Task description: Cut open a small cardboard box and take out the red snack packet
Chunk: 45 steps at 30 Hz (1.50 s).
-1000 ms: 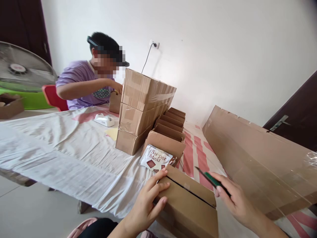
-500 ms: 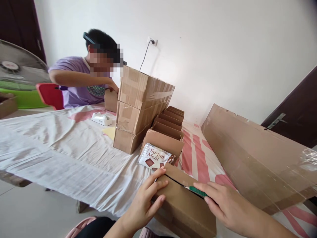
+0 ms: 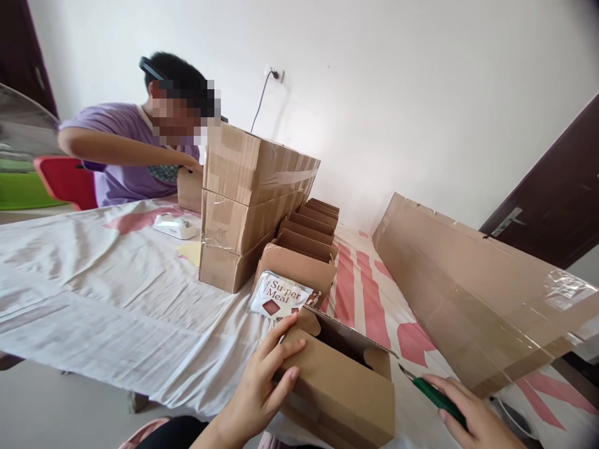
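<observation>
My left hand grips the near left end of a brown cardboard box, fingers spread over its top and thumb against its side. The box's far flap stands raised, and small end flaps show in the dark gap; its contents are hidden. To the right of the box, my right hand is closed around a green-handled craft knife, its blade pointing toward the box corner without touching it. A white "Su-per Meal" packet leans just beyond my left fingers, against a row of open boxes.
Taped cartons are stacked behind the packet. A large cardboard sheet or box side stands at right. A white tape dispenser sits on the cloth-covered table. Across it, another person handles a small box.
The box's flap has come up, leaving a gap along the top. My right hand has drawn the knife away to the right. My left hand stays on the box; the view has shifted slightly.
</observation>
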{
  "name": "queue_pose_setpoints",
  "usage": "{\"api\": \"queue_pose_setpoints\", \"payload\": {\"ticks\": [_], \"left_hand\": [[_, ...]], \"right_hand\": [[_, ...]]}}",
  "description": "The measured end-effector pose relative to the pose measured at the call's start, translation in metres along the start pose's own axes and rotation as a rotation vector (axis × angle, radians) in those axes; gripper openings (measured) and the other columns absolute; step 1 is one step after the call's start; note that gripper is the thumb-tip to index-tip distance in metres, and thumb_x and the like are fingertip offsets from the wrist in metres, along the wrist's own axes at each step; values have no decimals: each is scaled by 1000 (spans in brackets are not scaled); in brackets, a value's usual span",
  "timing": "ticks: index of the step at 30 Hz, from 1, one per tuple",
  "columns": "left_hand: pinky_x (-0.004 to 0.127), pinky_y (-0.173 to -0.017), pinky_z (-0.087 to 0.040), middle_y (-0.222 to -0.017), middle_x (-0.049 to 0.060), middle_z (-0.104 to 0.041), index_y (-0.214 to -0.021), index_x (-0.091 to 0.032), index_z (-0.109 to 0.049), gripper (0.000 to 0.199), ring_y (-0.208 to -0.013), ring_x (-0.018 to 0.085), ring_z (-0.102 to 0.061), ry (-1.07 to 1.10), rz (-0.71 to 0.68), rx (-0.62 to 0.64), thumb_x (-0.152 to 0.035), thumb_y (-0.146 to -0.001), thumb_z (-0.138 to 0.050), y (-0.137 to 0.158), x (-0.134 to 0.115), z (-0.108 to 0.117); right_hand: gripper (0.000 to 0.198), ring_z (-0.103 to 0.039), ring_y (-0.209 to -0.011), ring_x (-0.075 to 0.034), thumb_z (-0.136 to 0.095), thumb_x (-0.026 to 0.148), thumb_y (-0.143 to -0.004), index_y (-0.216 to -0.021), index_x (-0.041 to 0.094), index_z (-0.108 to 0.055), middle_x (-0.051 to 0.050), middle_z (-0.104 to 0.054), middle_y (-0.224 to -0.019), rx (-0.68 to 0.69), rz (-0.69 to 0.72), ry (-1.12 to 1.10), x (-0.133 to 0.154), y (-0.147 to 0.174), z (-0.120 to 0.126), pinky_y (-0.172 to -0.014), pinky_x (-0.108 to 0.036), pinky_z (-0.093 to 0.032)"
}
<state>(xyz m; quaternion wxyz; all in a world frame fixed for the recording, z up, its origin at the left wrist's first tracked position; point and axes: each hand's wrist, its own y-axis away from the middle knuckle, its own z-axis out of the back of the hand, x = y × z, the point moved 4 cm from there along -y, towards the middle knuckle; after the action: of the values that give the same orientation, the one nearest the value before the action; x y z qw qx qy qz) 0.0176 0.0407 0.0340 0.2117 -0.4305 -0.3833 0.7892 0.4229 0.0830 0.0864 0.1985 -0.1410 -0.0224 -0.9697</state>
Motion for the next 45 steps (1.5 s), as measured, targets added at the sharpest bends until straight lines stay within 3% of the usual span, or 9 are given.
{"api": "queue_pose_setpoints", "payload": {"ticks": [7, 13, 17, 20, 24, 27, 33, 40, 45], "left_hand": [[40, -104, -48, -148, 13, -43, -126, -25, -53, 33, -133, 27, -48, -2, -10, 26, -25, -94, -48, 2, 2, 0], [41, -105, -47, -149, 13, -41, -127, -26, -52, 33, -134, 28, -46, 3, -2, 45, -25, -94, -48, 3, 3, -1], [40, -107, -45, -149, 12, -41, -128, -26, -52, 34, -135, 27, -45, 21, 3, 44, -24, -94, -48, 3, 4, -1], [39, -107, -45, -149, 12, -41, -127, -26, -53, 35, -134, 27, -46, 31, 1, 36, -24, -93, -50, 2, 4, -1], [39, -108, -44, -149, 11, -41, -127, -26, -53, 35, -135, 27, -45, 38, -2, 37, -24, -93, -50, 3, 5, -2], [39, -108, -43, -149, 11, -40, -128, -26, -53, 35, -135, 27, -44, 41, -9, 37, -25, -93, -49, 5, 5, -2], [41, -108, -44, -150, 12, -39, -130, -26, -51, 36, -136, 28, -44, 39, -5, 60, -25, -93, -49, 6, 6, -2], [45, -108, -43, -153, 11, -32, -128, -27, -52, 35, -138, 30, -40, 27, 8, 36, -24, -93, -48, 5, 7, -3], [43, -108, -44, -153, 11, -34, -129, -27, -51, 35, -138, 28, -41, -5, 20, 62, -24, -94, -47, 5, 7, -4]], "right_hand": [[56, -64, -112, -30, -54, 26, -74, -129, 20, -61, -13, -68, -119, 41, -92, 13, -40, -5, -81, -98, -39, -50], [50, -66, -109, -29, -57, 28, -76, -125, 20, -64, -12, -69, -117, 0, -41, 43, -26, -23, -66, -95, -41, -52], [30, -67, -102, -26, -52, 38, -90, -110, 22, -68, -10, -71, -110, -308, 135, 60, 18, -47, -14, -89, -39, -56], [19, -68, -96, -22, -49, 30, -94, -107, 25, -63, -6, -71, -103, -552, 335, 30, 70, -55, 18, -82, -35, -57], [18, -65, -96, -22, -56, 17, -91, -107, 23, -59, -6, -69, -101, -629, 637, 85, 144, -63, 23, -84, -37, -55], [27, -63, -97, -23, -54, 9, -89, -112, 22, -59, -8, -68, -106, -609, 731, 203, 180, -74, 13, -86, -40, -53], [19, -61, -75, -18, -46, 9, -92, -91, 21, -60, -4, -67, -84, -519, 668, 72, 198, -91, 5, -71, -33, -50], [12, -62, -71, -16, -51, 17, -87, -79, 22, -58, 1, -67, -76, -126, 283, -232, 192, -99, -3, -64, -26, -47], [10, -64, -75, -17, -49, 22, -86, -79, 22, -56, -1, -70, -81, -62, 164, -385, 185, -110, -11, -71, -30, -48]]}}
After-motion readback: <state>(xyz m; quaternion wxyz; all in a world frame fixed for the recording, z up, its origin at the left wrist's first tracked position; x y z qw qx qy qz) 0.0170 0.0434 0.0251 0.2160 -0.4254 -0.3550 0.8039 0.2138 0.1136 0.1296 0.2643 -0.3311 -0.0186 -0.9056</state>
